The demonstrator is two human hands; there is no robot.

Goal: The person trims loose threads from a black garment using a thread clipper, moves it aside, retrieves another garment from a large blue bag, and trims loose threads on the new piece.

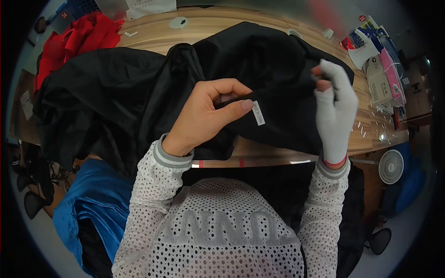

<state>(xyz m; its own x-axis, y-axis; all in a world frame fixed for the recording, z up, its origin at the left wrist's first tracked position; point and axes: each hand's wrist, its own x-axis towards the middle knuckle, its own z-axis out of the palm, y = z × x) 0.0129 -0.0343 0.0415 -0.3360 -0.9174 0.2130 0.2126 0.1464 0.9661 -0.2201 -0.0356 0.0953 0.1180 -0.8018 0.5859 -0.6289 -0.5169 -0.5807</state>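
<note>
My left hand [204, 111], bare, pinches the edge of a black cloth [287, 123] between thumb and fingers. Beside the thumb tip, a small white label [258, 114] with dark print sits on this cloth. My right hand [334, 106] wears a white glove that leaves the thumb tip and a fingertip bare. It is raised over the right part of the black cloth, thumb and fingers curled towards each other in a pinch. Whatever lies between those fingertips is too small or hidden to make out. The cloth spreads in loose folds across the table.
The wooden table [153, 34] carries red cloth [83, 37] at the back left and a round white sticker [178, 22]. Boxes and bags [382, 76] stand at the right, near scattered small white pieces [362, 129]. Blue cloth [97, 190] hangs at lower left; a white fan [391, 167] is at right.
</note>
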